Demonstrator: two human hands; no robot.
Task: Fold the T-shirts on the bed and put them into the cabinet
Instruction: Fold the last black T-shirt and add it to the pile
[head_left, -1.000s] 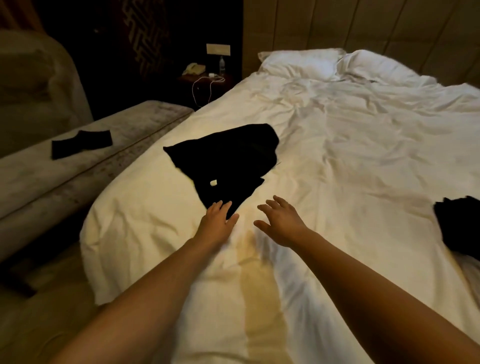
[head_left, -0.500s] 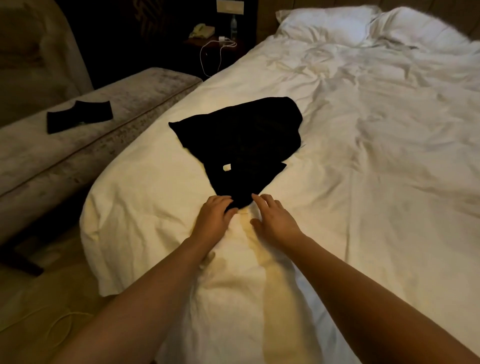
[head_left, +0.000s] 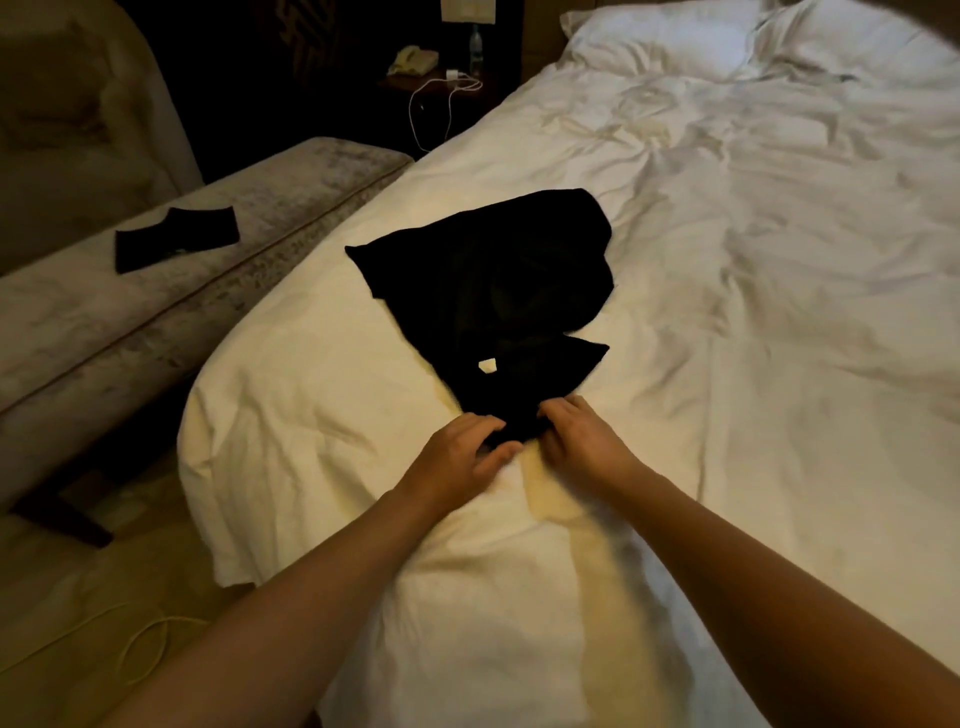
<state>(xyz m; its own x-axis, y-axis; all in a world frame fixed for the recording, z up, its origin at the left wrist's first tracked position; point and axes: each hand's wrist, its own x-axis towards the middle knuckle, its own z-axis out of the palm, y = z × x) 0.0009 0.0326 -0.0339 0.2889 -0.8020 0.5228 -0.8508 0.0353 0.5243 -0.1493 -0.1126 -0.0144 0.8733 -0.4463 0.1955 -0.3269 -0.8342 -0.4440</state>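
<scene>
T-shirt (head_left: 488, 291), black and rumpled near the bed's (head_left: 779, 312) foot edge, has its nearest corner pinched, it seems, by left hand (head_left: 460, 454) and right hand (head_left: 582, 441); best draw it flat and smooth before folding.

Black T-shirt (head_left: 488, 280) crumpled on white bed (head_left: 753, 312), near corner gripped by left hand (head_left: 460, 457) and right hand (head_left: 582, 441) side by side. Beyond left hand, dark folded cloth (head_left: 174, 239) on upholstered surface (head_left: 156, 322).
</scene>
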